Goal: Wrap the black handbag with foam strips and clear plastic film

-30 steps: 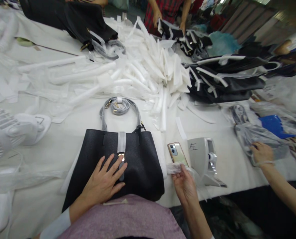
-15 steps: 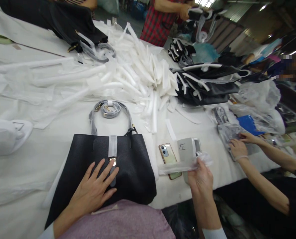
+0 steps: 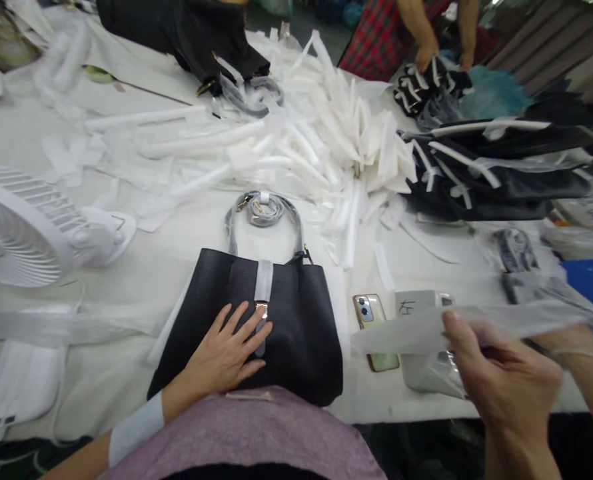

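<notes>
A black handbag (image 3: 296,320) lies flat on the white table, its wrapped handles (image 3: 296,223) pointing away from me. A pale translucent strip covers the top of its strap, above a gold clasp (image 3: 261,311). My left hand (image 3: 224,353) rests spread and flat on the bag's front, fingertips beside the clasp. Out to the right, my right hand (image 3: 501,373) pinches a long translucent strip (image 3: 401,333) between thumb and fingers. That strip stretches to both sides of the hand, passing over a phone (image 3: 376,317) and a grey block with a handwritten mark (image 3: 416,303).
White foam strips and sheets (image 3: 326,133) are heaped behind the bag. Black bags (image 3: 501,180) are stacked at right. A white fan (image 3: 26,227) stands at left, near a white device with a cable (image 3: 21,380). A co-worker's arm (image 3: 581,360) is at far right.
My right hand has moved right and nearer, and the bunched strip now extends lengthwise. The view has turned left, showing the fan. My left hand stays on the bag.
</notes>
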A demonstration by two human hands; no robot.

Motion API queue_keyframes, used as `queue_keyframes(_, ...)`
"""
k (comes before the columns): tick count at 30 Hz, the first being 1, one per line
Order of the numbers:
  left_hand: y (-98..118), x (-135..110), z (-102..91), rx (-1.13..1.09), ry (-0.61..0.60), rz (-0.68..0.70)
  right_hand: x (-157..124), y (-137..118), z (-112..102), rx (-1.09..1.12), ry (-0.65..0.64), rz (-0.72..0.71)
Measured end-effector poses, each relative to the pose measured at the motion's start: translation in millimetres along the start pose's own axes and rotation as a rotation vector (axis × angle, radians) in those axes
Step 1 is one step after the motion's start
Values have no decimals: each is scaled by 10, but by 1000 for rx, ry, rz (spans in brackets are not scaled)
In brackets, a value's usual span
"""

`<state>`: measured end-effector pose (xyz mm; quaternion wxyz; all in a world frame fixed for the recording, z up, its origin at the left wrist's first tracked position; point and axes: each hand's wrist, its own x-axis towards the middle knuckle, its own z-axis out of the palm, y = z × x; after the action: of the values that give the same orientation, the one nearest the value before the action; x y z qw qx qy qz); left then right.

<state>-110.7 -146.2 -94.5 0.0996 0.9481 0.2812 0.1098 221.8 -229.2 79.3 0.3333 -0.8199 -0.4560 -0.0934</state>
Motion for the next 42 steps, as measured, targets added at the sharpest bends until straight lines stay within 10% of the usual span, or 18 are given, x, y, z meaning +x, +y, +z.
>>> queue_keyframes(5,-14,-10,14,-21,10,10,138,-632,-104,-55,-380,-685)
queue_keyframes(9,-31,-17,10,-43,15,19,34,-1178,90,24,-871,-782)
queue_keyframes(14,-64,-35,42,-45,34,16,-536,-1451,949,363,-1224,-732)
queue_keyframes(20,-111,1,71,-80,39,18,-1222,-1054,1842,710,-1010,-306)
queue_keyframes(24,-199,-66,-242,-73,72,28,-1245,-910,1892,743,-1020,-256)
queue_keyframes(29,-433,-374,-488,-1,176,-336,-1192,-1032,1899,708,-1014,-109)
queue_keyframes(42,-454,-538,-405,-133,260,-416,-1377,-1258,2106,284,-799,-750)
